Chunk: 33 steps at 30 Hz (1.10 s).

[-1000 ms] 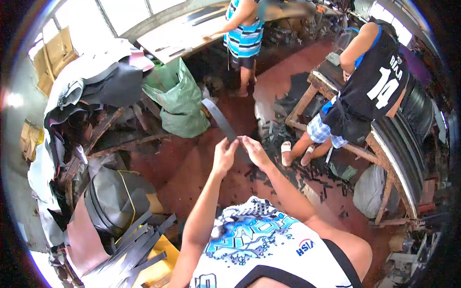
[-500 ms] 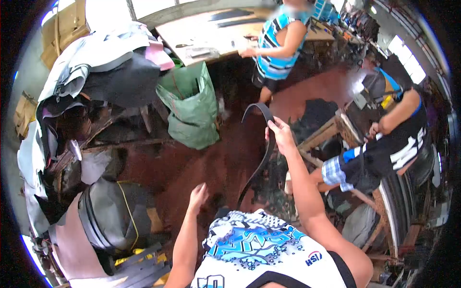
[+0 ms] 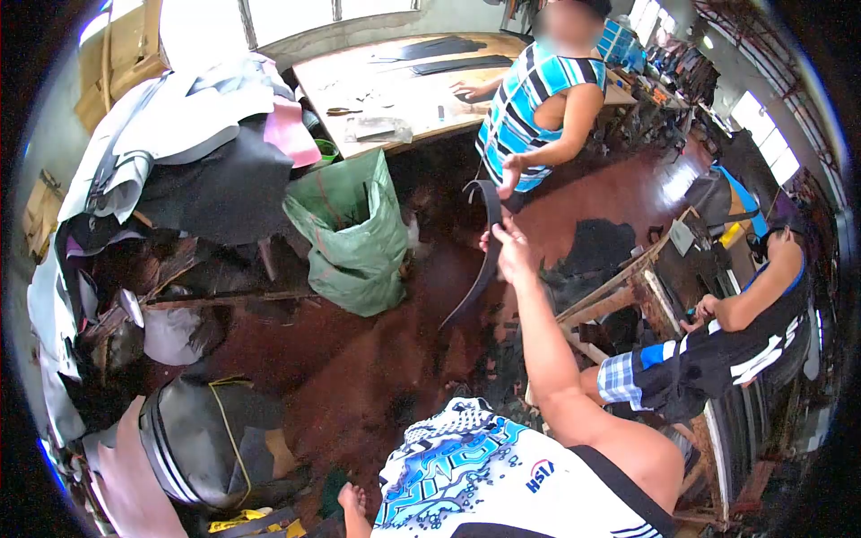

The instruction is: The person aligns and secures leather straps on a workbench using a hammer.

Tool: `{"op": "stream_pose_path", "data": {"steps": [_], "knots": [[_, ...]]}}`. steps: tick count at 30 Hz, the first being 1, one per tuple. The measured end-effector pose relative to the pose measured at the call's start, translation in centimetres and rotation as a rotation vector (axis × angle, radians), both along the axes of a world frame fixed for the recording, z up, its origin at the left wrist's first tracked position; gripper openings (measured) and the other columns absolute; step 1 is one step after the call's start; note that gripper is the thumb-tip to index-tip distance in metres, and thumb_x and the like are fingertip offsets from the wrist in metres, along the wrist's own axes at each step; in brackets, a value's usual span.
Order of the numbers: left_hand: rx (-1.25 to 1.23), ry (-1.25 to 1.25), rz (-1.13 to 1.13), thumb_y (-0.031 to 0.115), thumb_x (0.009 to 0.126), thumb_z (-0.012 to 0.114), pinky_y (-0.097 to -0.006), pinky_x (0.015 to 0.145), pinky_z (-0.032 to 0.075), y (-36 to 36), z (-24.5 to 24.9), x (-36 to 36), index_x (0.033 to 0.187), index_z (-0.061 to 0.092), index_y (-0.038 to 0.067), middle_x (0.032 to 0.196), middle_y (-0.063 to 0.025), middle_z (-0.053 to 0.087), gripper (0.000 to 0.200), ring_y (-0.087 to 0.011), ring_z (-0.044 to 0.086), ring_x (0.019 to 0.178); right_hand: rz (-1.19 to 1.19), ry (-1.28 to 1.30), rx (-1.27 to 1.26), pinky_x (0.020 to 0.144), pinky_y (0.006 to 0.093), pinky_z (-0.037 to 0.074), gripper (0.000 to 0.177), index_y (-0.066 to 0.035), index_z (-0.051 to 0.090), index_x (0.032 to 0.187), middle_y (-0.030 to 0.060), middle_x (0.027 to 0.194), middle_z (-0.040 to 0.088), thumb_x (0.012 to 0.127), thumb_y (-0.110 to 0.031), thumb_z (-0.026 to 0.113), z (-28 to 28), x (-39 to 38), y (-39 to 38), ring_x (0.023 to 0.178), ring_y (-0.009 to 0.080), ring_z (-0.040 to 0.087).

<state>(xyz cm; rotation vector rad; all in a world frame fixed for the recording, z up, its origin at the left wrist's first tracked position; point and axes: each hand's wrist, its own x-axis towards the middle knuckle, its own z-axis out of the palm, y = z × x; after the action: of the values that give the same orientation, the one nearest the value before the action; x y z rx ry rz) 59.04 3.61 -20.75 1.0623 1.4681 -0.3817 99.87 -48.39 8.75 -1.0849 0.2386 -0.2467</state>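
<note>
Gripping a dark strap (image 3: 485, 255) in the right hand (image 3: 513, 247), with fingers and thumb closed tight on it a little below its top end. Holding the strap out over the red floor (image 3: 359, 350), top end curled over above the hand, long end hanging down and to the left, touching nothing.

On the white and blue shirt (image 3: 466, 484), blue letters like "HSI" and one more, seen upside down. On the black top of the sitting person (image 3: 717, 350), white marks too bent to read.

Right arm stretched far out, almost straight, with the hand high and away from the body. Left hand (image 3: 350, 498) down low at the bottom edge, just beside the shirt, holding nothing that shows. Cannot tell if open or closed.

Near the strap's top, the other person's hand (image 3: 512, 169), belonging to someone in a striped top (image 3: 525, 108) standing by the wooden table (image 3: 377, 81). Cannot tell if touching the strap. Green sack (image 3: 354, 233) off to the left, well apart.

Half a second ago, left hand up higher and spread open, now dropped low. Right arm now reaching farther out. Strap then bent in a bigger loop on top, now straighter.
</note>
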Motion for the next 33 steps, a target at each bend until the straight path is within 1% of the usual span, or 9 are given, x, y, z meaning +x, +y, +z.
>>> {"op": "stream_pose_path", "data": {"steps": [9,12,17,19,22,24,27,30,33], "knots": [[0.001,-0.080,-0.124,0.024,0.087,0.053,-0.0297,0.051,0.044,-14.6,0.6,-1.4,0.099,0.056,0.005,0.077,-0.0072,0.059,0.022,-0.0183,0.056,0.062,-0.029,-0.081,0.039,0.071,0.0261,0.047,0.024,0.000,0.054,0.107,0.0091,0.087,0.063,0.084,-0.003,0.049,-4.3,5.0,-3.0,0.077,0.0152,0.059],[0.030,-0.111,-0.187,0.023,0.087,0.053,-0.0296,0.052,0.044,-17.7,1.4,-1.4,0.099,0.056,0.005,0.077,-0.0072,0.059,0.022,-0.0180,0.056,0.062,-0.055,0.153,-0.128,0.079,0.0272,0.041,0.036,-0.006,0.048,0.118,0.0045,0.099,0.062,0.084,-0.016,0.055,-6.1,7.0,-4.8,0.090,0.0147,0.058],[0.072,-0.135,-0.235,0.022,0.087,0.054,-0.0293,0.053,0.044,-20.9,2.0,-1.1,0.099,0.057,0.003,0.077,-0.0073,0.059,0.023,-0.0175,0.056,0.062,0.062,0.291,-0.211,0.081,0.0333,0.039,0.042,-0.010,0.047,0.122,0.0032,0.105,0.063,0.083,-0.022,0.057,-8.5,7.9,-6.2,0.090,0.0147,0.057],[0.094,-0.144,-0.248,0.021,0.086,0.055,-0.0292,0.053,0.045,-21.5,2.3,-0.9,0.099,0.057,0.003,0.077,-0.0073,0.060,0.023,-0.0173,0.056,0.063,0.141,0.328,-0.229,0.074,0.0319,0.042,0.031,-0.012,0.052,0.113,0.0020,0.100,0.065,0.085,-0.024,0.057,-11.2,6.5,-6.4,0.084,0.0116,0.058],[0.119,-0.155,-0.270,0.020,0.086,0.055,-0.0290,0.054,0.045,-22.1,2.4,-0.4,0.100,0.057,0.002,0.077,-0.0073,0.060,0.023,-0.0170,0.056,0.063,0.242,0.388,-0.111,0.044,0.0209,0.040,0.019,-0.012,0.054,0.102,0.0064,0.084,0.066,0.086,-0.021,0.055,-16.3,2.5,-5.8,0.062,0.0106,0.059],[0.135,-0.167,-0.286,0.020,0.086,0.056,-0.0289,0.054,0.045,-22.4,2.5,0.1,0.100,0.057,0.001,0.077,-0.0073,0.060,0.023,-0.0168,0.056,0.063,0.295,0.565,-0.102,0.038,0.0230,0.039,0.014,-0.011,0.055,0.095,0.0061,0.077,0.065,0.086,-0.020,0.054,-20.5,-0.8,-5.4,0.053,0.0119,0.057],[0.153,-0.185,-0.306,0.019,0.086,0.056,-0.0288,0.055,0.045,-22.8,2.4,0.6,0.100,0.058,0.001,0.076,-0.0074,0.060,0.023,-0.0165,0.056,0.063,0.382,0.866,-0.294,0.038,0.0256,0.037,0.019,-0.008,0.058,0.073,0.0056,0.068,0.061,0.083,-0.019,0.048,-23.3,-8.1,-5.2,0.050,0.0129,0.053],[0.164,-0.199,-0.330,0.018,0.086,0.057,-0.0286,0.055,0.045,-23.5,2.2,1.2,0.100,0.058,0.000,0.076,-0.0074,0.061,0.023,-0.0163,0.056,0.063,0.405,0.832,-0.271,0.055,0.0323,0.041,0.024,-0.008,0.060,0.074,0.0079,0.073,0.061,0.082,-0.029,0.050,-16.5,-17.2,-7.4,0.064,0.0178,0.055],[0.175,-0.214,-0.346,0.017,0.085,0.057,-0.0284,0.056,0.046,-24.1,2.2,2.0,0.100,0.059,-0.001,0.076,-0.0075,0.061,0.023,-0.0160,0.056,0.064,0.472,0.948,-0.346,0.054,0.0320,0.042,0.024,-0.008,0.061,0.074,0.0073,0.072,0.062,0.082,-0.027,0.050,-18.6,-21.7,-10.2,0.062,0.0169,0.056]]}}
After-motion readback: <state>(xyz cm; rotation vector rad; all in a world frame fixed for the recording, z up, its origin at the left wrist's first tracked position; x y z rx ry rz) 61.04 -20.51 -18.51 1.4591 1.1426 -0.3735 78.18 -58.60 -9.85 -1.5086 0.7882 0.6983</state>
